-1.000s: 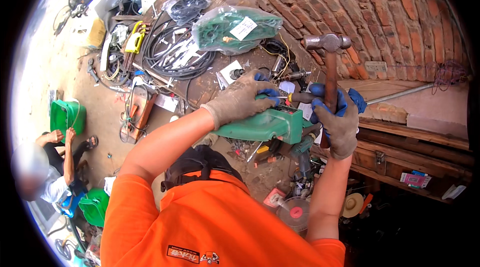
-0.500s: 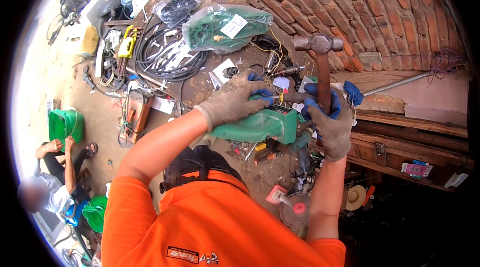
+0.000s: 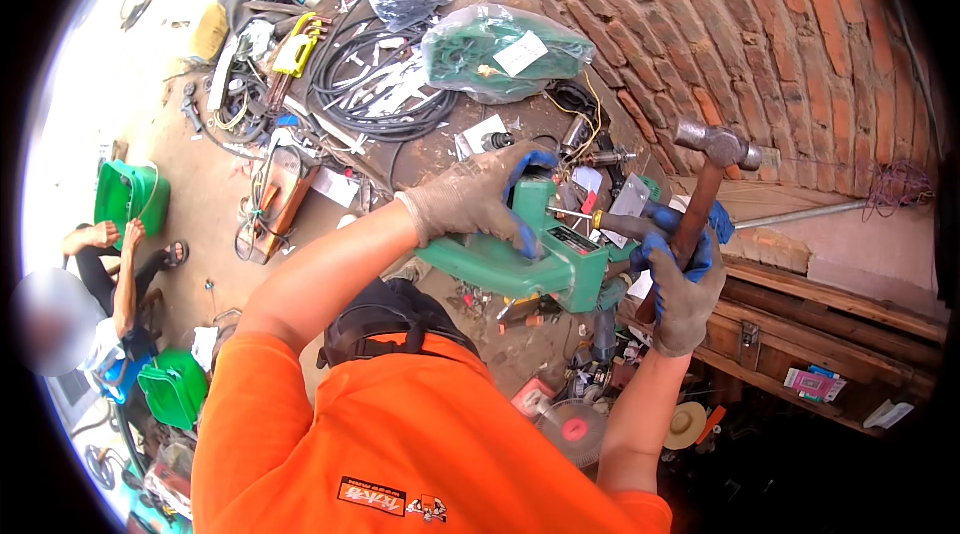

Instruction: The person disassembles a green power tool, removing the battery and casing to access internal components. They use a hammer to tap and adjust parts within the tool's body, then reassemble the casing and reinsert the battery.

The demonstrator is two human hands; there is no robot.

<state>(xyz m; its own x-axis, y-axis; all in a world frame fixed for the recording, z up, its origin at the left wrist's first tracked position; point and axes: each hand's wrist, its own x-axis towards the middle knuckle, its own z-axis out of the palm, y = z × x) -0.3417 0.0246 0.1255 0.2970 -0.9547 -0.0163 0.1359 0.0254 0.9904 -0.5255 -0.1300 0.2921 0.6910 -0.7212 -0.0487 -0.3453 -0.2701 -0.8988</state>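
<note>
My left hand (image 3: 470, 202), in a grey work glove with blue fingertips, is closed around the upper part of a green machine housing (image 3: 500, 269). In my gloved right hand (image 3: 690, 299) I hold two tools at once. One is a hammer (image 3: 703, 196) with a reddish-brown handle, its steel head raised up. The other is a screwdriver (image 3: 622, 226) with a dark handle and a yellow collar. Its shaft points left, close to the top end of the housing; whether the tip touches it I cannot tell.
On the workbench lie a bagged green part (image 3: 510, 59), coiled black cable (image 3: 400, 119) and a yellow tool (image 3: 295, 54). A brick wall (image 3: 700, 24) and a wooden chest (image 3: 800, 344) border the right. A person (image 3: 105, 304) sits at far left by a green bucket (image 3: 130, 196).
The hammer and my right hand have shifted right and slightly down. The housing has tilted, showing more of its top end, and the screwdriver's shaft slants more. The whole view has shifted a little.
</note>
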